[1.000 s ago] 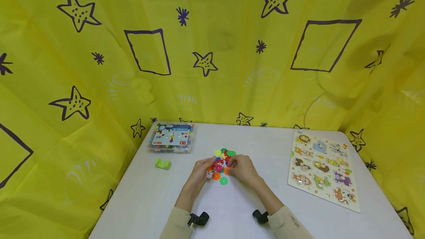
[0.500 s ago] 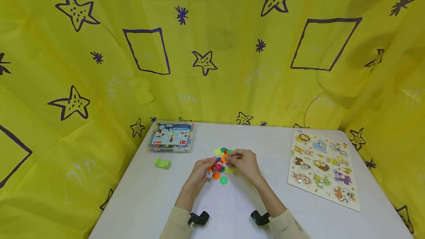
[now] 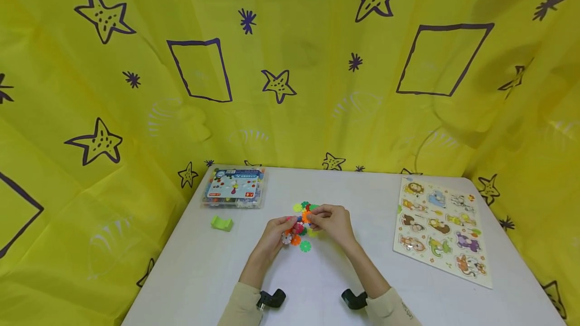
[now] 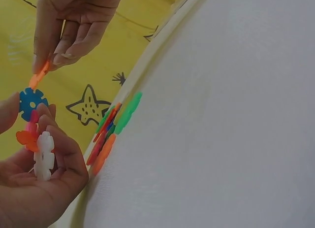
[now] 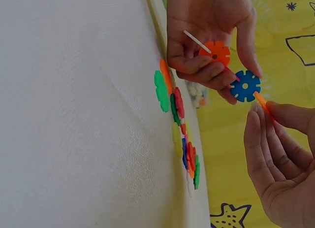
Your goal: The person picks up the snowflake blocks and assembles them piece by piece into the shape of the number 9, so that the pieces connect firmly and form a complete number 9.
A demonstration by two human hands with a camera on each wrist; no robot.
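My left hand [image 3: 272,235] holds a joined chain of slotted plastic snowflake discs above the table. The chain has a white disc [image 4: 44,159], an orange disc [image 5: 221,50], a pink disc [image 4: 31,125] and, at its end, a blue disc [image 5: 251,81]. Between thumb and fingers, my right hand [image 3: 334,223] pinches another orange disc [image 5: 264,106]. That disc's edge meets the rim of the blue one; how deep it sits in a slot I cannot tell. Under the hands lies a loose pile of discs in many colours, with a green disc [image 3: 305,246] at its near side.
A clear box [image 3: 233,187] of coloured pieces with a printed label stands at the back left. In front of it sits a light green block [image 3: 222,223]. To the right lies an animal puzzle board [image 3: 441,230]. A yellow curtain [image 3: 290,130] hangs behind the white table.
My right hand has lifted the orange disc off the near right of the pile and brought it up against the blue disc. My left hand has stayed almost in place, turning slightly.
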